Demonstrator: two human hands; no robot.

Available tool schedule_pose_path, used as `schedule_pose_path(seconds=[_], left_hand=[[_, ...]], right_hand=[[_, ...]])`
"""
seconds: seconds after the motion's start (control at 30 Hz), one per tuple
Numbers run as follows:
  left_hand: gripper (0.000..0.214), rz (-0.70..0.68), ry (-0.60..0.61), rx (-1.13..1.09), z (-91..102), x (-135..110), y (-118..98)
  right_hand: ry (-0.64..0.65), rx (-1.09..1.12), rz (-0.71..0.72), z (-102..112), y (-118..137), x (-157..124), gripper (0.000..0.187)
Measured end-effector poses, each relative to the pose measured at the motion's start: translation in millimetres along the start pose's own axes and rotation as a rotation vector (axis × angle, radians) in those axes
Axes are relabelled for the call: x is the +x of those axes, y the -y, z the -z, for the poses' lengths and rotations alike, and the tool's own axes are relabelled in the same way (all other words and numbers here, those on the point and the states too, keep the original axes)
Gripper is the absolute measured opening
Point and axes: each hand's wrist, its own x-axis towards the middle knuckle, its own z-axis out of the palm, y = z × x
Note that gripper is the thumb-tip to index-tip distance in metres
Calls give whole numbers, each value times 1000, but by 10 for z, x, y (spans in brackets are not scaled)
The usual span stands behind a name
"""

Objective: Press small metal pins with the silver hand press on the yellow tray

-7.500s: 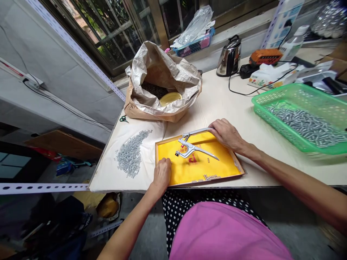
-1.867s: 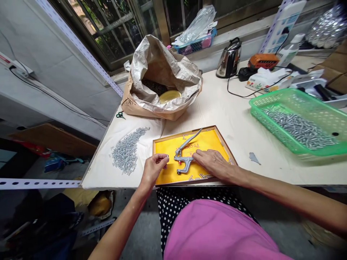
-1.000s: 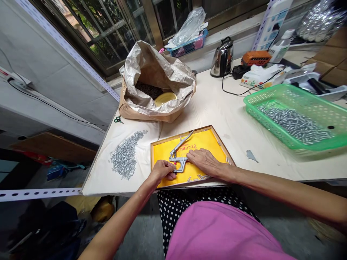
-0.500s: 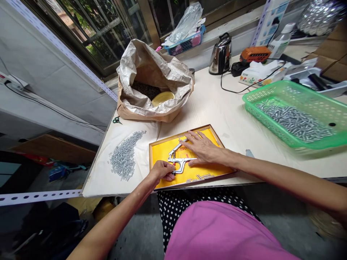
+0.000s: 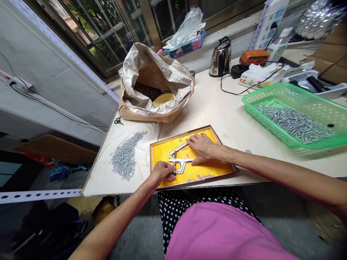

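Barred window [image 5: 89,32], grey wall [image 5: 54,86], pale table [image 5: 217,112]

**Few letters readable, and those only in part**

Printed dark lettering ran across the yellow cloth [image 5: 162,153] lining the wooden tray [image 5: 187,133], but only a short run near the top edge showed, perhaps "eco", and the right hand [image 5: 203,148] lay just beside it. A red printed mark below it was unreadable. The white carton [image 5: 269,23] carried blue print, the orange device [image 5: 254,57] dark markings and the brown paper sack [image 5: 125,110] scrawled marks, all too small or blurred to read.
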Motion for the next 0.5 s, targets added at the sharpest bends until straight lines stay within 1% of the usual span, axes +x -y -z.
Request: schedule_pose_path(seconds=[0.13,0.27,0.33,0.43,0.5], left_hand=[[17,-10,1,-15,-4,-7,11],[14,-15,-4,-49,-3,-13,19],[14,-8,-9,-57,-1,-10,21],[15,0,-8,-49,1,-4,23],[16,-1,-12,-44,2,-2,29]], right_hand=[[18,16,-1,-13,-39,-6,102],[-16,15,44,-21,-56,-32,91],[-28,27,39,-14,-46,-47,94],[-34,41,-4,-2,-24,-65,104],[-34,42,-12,-5,-16,-76,102]])
